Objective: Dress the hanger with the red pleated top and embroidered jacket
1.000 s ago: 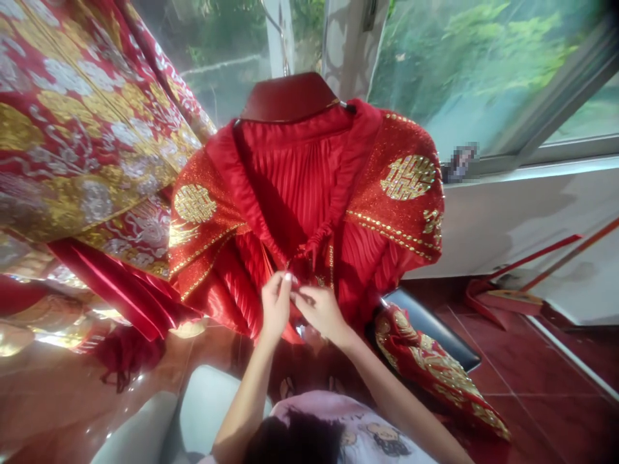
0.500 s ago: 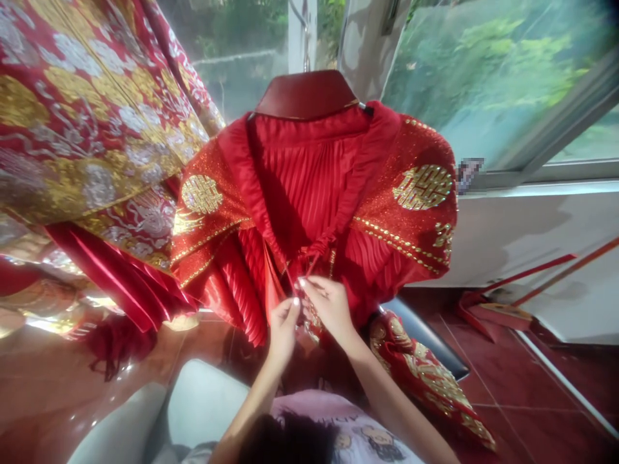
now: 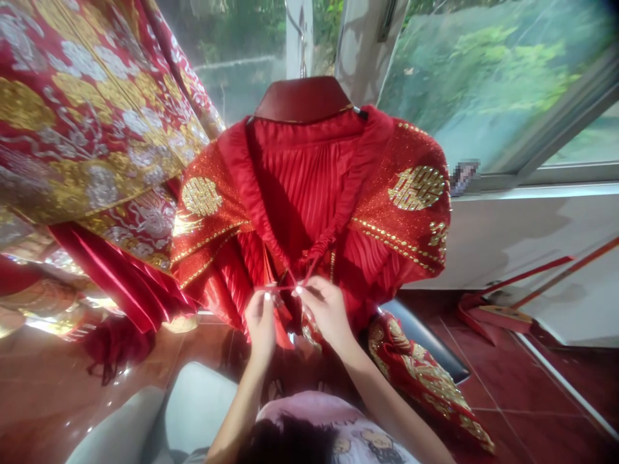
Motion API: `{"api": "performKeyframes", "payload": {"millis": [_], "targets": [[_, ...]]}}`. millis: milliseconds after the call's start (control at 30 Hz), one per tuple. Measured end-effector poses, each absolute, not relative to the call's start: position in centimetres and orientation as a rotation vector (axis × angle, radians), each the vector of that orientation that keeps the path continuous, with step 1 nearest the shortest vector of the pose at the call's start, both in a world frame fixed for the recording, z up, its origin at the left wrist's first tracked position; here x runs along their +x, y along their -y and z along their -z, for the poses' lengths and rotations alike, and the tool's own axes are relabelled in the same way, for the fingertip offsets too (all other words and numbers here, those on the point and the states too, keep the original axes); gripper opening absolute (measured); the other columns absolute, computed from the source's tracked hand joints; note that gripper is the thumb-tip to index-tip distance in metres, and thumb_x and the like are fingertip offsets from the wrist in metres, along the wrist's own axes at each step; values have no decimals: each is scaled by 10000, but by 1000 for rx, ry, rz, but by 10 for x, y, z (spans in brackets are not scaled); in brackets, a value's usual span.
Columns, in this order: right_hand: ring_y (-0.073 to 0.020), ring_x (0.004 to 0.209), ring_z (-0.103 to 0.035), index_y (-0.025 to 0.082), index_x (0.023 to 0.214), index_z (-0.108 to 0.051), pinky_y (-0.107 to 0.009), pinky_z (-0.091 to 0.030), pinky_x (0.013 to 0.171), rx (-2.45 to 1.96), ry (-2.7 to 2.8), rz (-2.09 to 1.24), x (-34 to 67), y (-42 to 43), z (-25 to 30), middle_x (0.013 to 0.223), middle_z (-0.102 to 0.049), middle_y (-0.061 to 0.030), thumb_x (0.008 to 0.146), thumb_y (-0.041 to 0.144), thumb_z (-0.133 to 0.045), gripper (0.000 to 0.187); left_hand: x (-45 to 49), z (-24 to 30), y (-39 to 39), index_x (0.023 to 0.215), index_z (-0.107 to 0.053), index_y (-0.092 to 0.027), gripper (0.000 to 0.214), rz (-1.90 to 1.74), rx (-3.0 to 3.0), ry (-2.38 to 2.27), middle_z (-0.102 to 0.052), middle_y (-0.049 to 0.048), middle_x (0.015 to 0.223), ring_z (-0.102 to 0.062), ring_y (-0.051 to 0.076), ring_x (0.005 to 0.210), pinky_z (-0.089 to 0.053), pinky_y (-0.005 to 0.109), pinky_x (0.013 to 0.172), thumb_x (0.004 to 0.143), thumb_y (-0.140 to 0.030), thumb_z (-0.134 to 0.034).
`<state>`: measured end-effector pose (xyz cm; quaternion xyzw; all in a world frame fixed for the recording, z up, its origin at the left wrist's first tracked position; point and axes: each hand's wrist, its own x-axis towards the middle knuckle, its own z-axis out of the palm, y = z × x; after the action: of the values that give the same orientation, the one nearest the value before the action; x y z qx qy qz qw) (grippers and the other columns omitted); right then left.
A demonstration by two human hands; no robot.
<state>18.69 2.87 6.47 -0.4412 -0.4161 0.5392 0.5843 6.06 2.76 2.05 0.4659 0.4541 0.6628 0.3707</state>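
Observation:
A red pleated garment (image 3: 309,174) with gold-embroidered shoulders hangs in front of me on a hanger (image 3: 304,100). From its gathered neckline run thin red drawstrings (image 3: 285,287). My left hand (image 3: 261,316) pinches a drawstring at left of centre. A short way to its right, my right hand (image 3: 324,309) pinches the strings between thumb and finger, where they meet below the neckline. One string stretches straight across between the two hands. Whether a knot lies under my right fingertips, I cannot tell.
More embroidered red and gold cloth (image 3: 97,103) hangs at the left. A gold-embroidered red piece (image 3: 425,374) drapes over a dark seat (image 3: 449,354) on the right. A red dustpan (image 3: 498,316) stands by the wall, below the window (image 3: 483,90). A pale chair (image 3: 198,399) is at lower left.
My left hand has moved left, away from my right hand, drawing the red string out across the gap. My right hand stays nearly in place.

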Motion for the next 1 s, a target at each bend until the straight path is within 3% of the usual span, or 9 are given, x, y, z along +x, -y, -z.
{"api": "performKeyframes", "payload": {"millis": [167,300,367,433,500,667,833,1000], "targets": [[-95,476,-501,172,727,-567,-212,-410,461,-1042,1133,-1103,182,-28,-61,603,-571,18,771,339,-615,179,61,-56,-44,898,-766,-225,169,-1719,1957,-1168,-698,49,882,-646,166,868,-531,277,766,895,-238,-597],[-118,570,-569,168,734,-572,-218,-452,543,-1094,1262,-893,181,-26,-57,660,-611,-8,823,284,-532,152,73,-66,-52,906,-755,-228,136,-1746,2171,-1295,-649,29,806,-613,143,774,-503,248,667,859,-182,-635],[-118,579,-578,167,740,-573,-212,-439,550,-1148,1320,-801,182,-24,-55,665,-617,-12,847,270,-501,165,79,-67,-53,789,-710,-207,46,-1828,2057,-1386,-604,4,732,-571,131,698,-472,242,632,810,-177,-683],[-113,556,-566,166,747,-572,-208,-418,536,-1177,1360,-748,182,-22,-55,651,-612,-9,860,263,-488,171,84,-67,-52,688,-595,-191,135,-1865,1848,-1468,-547,-22,683,-519,114,634,-434,229,598,760,-153,-703],[-111,544,-558,167,741,-567,-207,-407,529,-1180,1382,-728,182,-20,-55,639,-607,-8,861,257,-482,173,88,-66,-51,707,-510,-194,183,-1800,1616,-1449,-530,-32,698,-510,103,626,-419,213,593,754,-139,-679],[-107,524,-537,174,710,-531,-206,-391,517,-1191,1418,-699,180,-20,-55,612,-581,-1,861,266,-477,184,91,-60,-51,854,-499,-197,165,-1592,1099,-974,-603,-15,764,-600,105,713,-475,219,703,821,-238,-655],[-102,537,-530,180,714,-520,-202,-393,526,-1175,1403,-687,180,-23,-54,621,-567,6,871,293,-495,195,80,-48,-51,807,-496,-183,354,-1538,751,-758,-543,-64,672,-507,42,584,-407,143,586,681,-263,-818],[-110,565,-556,179,734,-523,-203,-414,543,-1147,1388,-765,177,-25,-51,643,-582,-3,874,304,-502,188,75,-36,-52,781,-464,-192,347,-1514,567,-846,-520,-77,640,-490,51,549,-418,164,573,621,-189,-772]]}}
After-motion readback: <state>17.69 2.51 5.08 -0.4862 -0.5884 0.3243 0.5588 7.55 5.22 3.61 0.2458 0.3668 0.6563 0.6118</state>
